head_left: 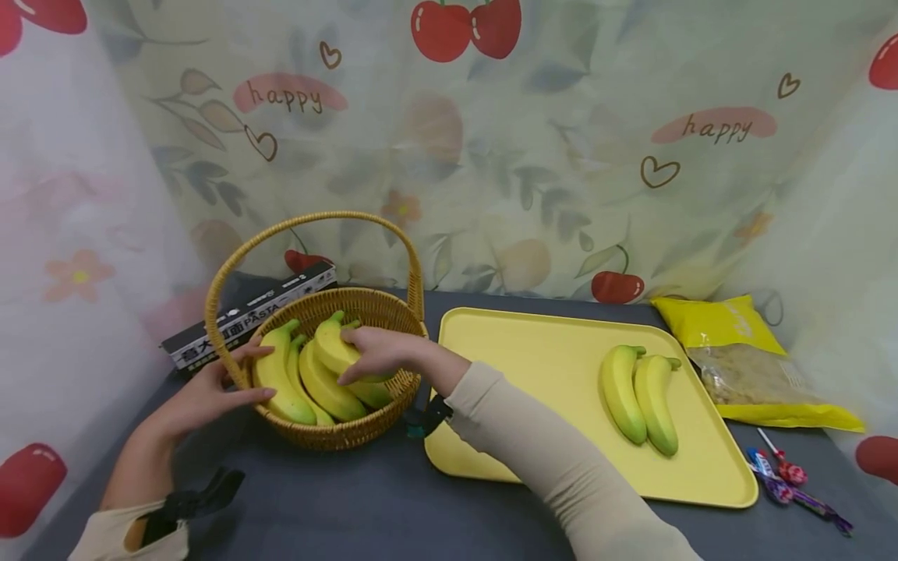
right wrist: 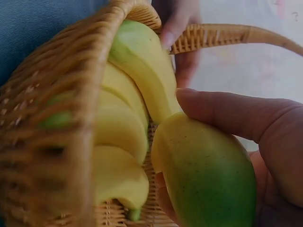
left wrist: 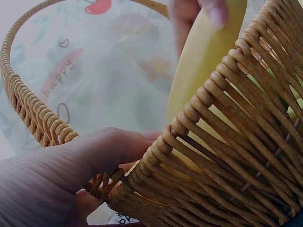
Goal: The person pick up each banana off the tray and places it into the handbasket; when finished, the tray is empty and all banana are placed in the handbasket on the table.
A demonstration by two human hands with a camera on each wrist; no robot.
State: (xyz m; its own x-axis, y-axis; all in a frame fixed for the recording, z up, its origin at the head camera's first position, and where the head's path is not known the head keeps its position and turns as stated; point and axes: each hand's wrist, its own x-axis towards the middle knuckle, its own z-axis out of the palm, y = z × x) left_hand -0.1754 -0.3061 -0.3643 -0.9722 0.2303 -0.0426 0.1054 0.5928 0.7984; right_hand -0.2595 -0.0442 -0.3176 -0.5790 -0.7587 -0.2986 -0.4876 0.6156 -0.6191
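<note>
A wicker basket (head_left: 337, 440) with a tall arched handle holds several yellow bananas (head_left: 277, 382) with greenish tips. At its left side my left hand (head_left: 199, 397) grips the rim by the handle's foot, its fingertips close against the leftmost banana. In the left wrist view the thumb (left wrist: 111, 149) lies along the woven rim. My right hand (head_left: 389, 352) holds one banana (right wrist: 203, 175) over the other bananas, between thumb and fingers. Part of that banana is hidden by the hand. Two more bananas (head_left: 620, 393) lie side by side on a yellow tray (head_left: 519, 374).
Behind the basket lies a dark pasta box (head_left: 252, 319). A yellow bag (head_left: 758, 366) with a clear window leans by the tray's right edge, with several wrapped lollipops (head_left: 789, 483) in front of it. A printed curtain (head_left: 491, 195) closes off the back and sides.
</note>
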